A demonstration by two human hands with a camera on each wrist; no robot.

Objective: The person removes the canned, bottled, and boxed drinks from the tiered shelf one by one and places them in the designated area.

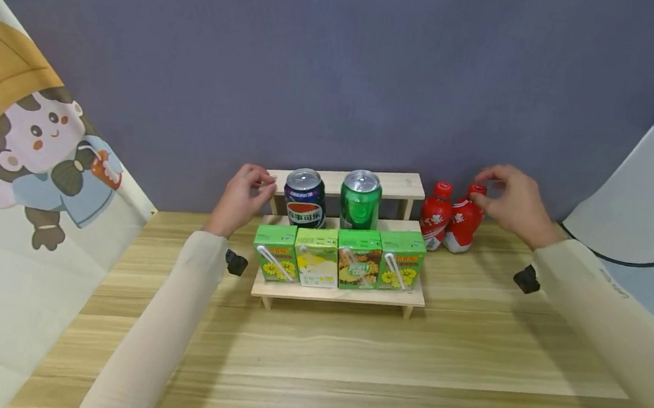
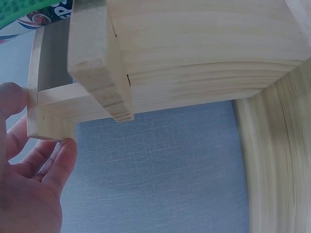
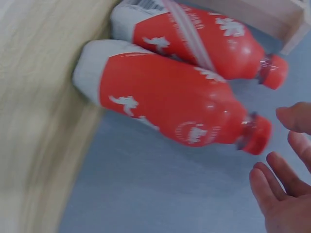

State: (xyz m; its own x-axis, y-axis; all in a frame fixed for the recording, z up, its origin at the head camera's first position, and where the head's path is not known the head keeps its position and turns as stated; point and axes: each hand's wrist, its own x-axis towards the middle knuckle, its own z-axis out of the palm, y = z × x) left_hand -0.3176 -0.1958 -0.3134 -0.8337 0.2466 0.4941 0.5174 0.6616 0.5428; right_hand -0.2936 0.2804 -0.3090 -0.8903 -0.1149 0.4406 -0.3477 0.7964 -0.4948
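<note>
Leftmost: left hand (image 1: 242, 196), fingers loosely curled, touching the top shelf end of the wooden rack (image 1: 401, 184), gripping nothing. Rack: two cans (image 1: 305, 197), four green cartons (image 1: 338, 256). Right of rack: two red bottles (image 1: 451, 220). Right hand (image 1: 513, 200), fingers spread, just beside the outer bottle's cap, holding nothing.

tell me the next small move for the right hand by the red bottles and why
Probably close the right hand around the neck of the nearer red bottle. Its fingers are spread just beside the cap but not clearly gripping it. The bottle stands on the table touching a second red bottle, so a grip high up seems safest. The left hand touches the wooden shelf.
</note>
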